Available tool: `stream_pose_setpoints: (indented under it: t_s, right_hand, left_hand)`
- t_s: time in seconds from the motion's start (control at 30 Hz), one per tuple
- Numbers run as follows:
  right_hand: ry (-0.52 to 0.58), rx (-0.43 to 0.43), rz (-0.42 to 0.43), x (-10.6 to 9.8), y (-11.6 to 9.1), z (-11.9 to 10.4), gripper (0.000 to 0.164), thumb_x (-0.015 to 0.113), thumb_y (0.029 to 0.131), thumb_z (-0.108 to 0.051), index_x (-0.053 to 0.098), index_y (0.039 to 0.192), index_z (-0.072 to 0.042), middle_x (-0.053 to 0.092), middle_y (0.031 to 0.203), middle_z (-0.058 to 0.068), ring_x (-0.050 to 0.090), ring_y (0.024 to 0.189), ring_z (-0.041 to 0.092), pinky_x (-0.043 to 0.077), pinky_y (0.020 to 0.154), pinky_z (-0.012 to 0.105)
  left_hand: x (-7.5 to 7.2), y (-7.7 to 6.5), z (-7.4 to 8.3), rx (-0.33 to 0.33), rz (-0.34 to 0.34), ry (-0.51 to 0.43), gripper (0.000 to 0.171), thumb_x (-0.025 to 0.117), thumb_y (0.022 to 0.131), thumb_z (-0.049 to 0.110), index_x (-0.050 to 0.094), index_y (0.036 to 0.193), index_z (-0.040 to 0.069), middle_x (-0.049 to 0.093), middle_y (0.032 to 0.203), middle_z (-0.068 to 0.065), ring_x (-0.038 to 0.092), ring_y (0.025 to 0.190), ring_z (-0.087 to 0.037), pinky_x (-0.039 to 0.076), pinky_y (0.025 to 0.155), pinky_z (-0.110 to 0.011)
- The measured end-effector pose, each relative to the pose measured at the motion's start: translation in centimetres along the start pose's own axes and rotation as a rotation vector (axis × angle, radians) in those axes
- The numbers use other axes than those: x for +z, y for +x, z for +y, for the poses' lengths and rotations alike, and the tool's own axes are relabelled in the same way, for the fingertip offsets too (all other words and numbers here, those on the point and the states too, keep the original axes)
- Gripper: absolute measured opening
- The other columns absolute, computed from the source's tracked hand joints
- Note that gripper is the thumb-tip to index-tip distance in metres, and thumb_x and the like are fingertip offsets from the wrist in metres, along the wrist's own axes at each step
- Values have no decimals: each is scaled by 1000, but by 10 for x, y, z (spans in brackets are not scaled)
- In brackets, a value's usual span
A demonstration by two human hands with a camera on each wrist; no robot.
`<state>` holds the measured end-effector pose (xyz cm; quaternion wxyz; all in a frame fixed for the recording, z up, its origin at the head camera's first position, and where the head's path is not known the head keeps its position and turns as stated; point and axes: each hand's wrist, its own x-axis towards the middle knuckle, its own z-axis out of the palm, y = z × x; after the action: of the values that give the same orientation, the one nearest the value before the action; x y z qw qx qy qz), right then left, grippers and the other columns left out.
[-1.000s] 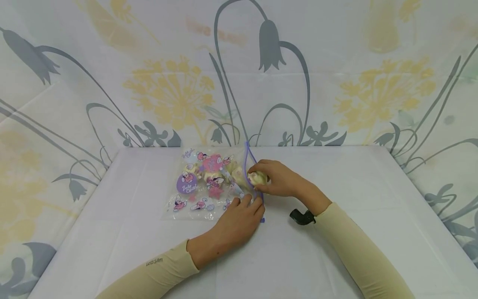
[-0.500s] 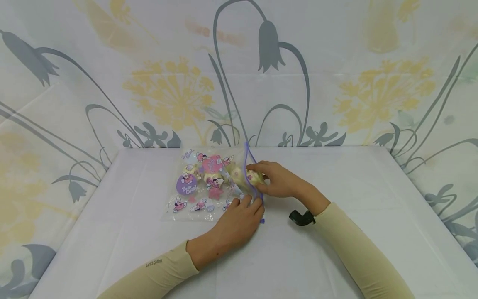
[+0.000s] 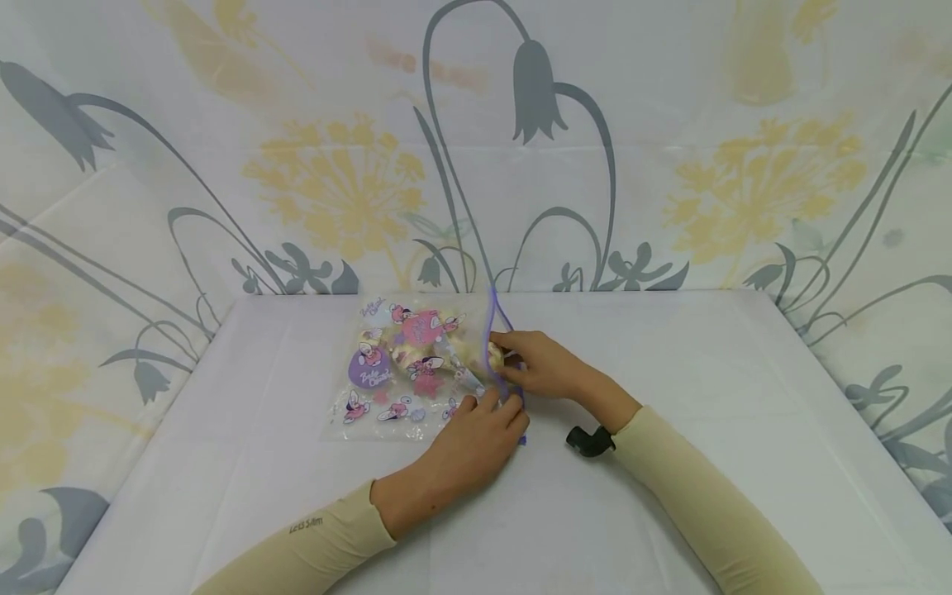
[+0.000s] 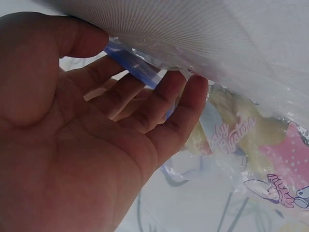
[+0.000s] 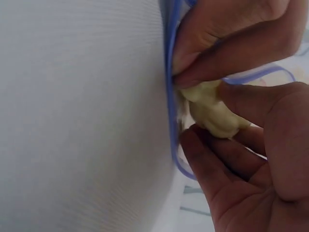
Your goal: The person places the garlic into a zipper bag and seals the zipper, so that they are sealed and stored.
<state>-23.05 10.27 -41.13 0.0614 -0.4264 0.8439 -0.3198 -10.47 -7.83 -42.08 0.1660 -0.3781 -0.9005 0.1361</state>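
Observation:
A clear zip bag [image 3: 424, 326] with pink and purple cartoon prints lies flat, its purple-edged mouth facing right. Several pale yellow lumpy things show through the plastic. My left hand [image 3: 472, 442] pinches the near end of the mouth; in the left wrist view its thumb and fingers meet the blue-purple zip strip [image 4: 133, 65]. At the opening, my right hand [image 3: 550, 364] holds a pale yellow, smooth, lumpy piece [image 5: 215, 113] between thumb and fingers. Its fingertips reach just inside the rim, and what kind of thing it is I cannot tell.
The bag rests on a white-covered table [image 3: 654, 355]. A floral cloth backdrop [image 3: 640, 190] rises behind the table's far edge. A black curved device [image 3: 590, 442] sits at the right wrist.
My right hand has moved left into the bag's mouth, carrying the pale yellow piece inside past the purple edge. The left hand stays in place on the rim.

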Motion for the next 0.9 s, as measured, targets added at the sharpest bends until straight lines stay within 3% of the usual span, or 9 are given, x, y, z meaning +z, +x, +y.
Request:
stream_pose_setpoints:
  t_s: [0.17,0.5,0.73,0.9]
  right_hand:
    - [52,29,32,4,4,4,42,68,100,-2,62,142,2,73,126,13,74,113,26,59,96,37]
    - [44,70,78,5,20,9,13,75,94,-4,74,107,-6,77,103,4,74,96,19,60,88,35]
    - [17,126,73,1,31,8,8,74,91,-1,76,96,-7,78,94,4,73,87,17,59,82,37]
    - [16,153,58,2,39,6,9,69,90,0,76,90,-6,72,79,1,61,70,13,52,67,31]
  left_hand:
    - [0,0,0,11,7,-9,25,58,109,26,67,130,18,60,138,0,58,116,-22,54,83,-38]
    - [0,1,-1,19,3,-39,21,60,108,24,68,126,19,61,135,1,58,118,-22,55,83,-39]
    - [-1,2,0,14,-23,-35,21,63,105,21,68,126,18,60,131,1,58,114,-21,55,84,-39]
    - [0,2,1,14,-13,-35,22,61,105,20,69,126,18,61,131,0,58,114,-21,55,84,-40]
